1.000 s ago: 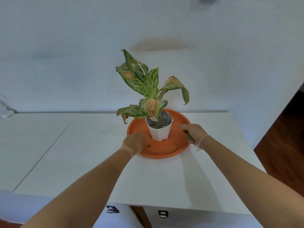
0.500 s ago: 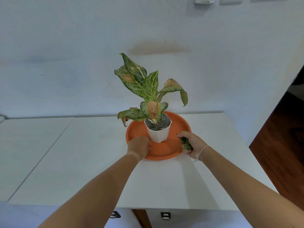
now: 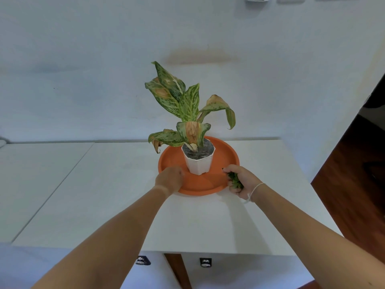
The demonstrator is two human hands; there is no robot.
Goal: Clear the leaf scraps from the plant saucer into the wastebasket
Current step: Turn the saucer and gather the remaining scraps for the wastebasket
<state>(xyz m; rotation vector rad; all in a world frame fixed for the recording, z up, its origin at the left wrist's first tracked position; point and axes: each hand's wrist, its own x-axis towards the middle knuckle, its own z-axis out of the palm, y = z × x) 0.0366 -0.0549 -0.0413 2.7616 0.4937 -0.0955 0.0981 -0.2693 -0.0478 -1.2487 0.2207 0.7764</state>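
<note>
At saucer (image 3: 227, 155) rim, R hand (image 3: 242, 182) clutching leaf scraps (image 3: 235, 180), L fingers hidden

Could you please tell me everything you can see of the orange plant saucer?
The orange plant saucer is a round, shallow dish with a low raised rim, looking like smooth matte plastic. It lies flat on the white table, near the far edge. A white pot with a speckled-leaf plant stands upright in its middle. The left hand rests on its near left rim; the right hand, closed on green leaf scraps, is at its near right rim. Its visible floor looks bare.
</note>
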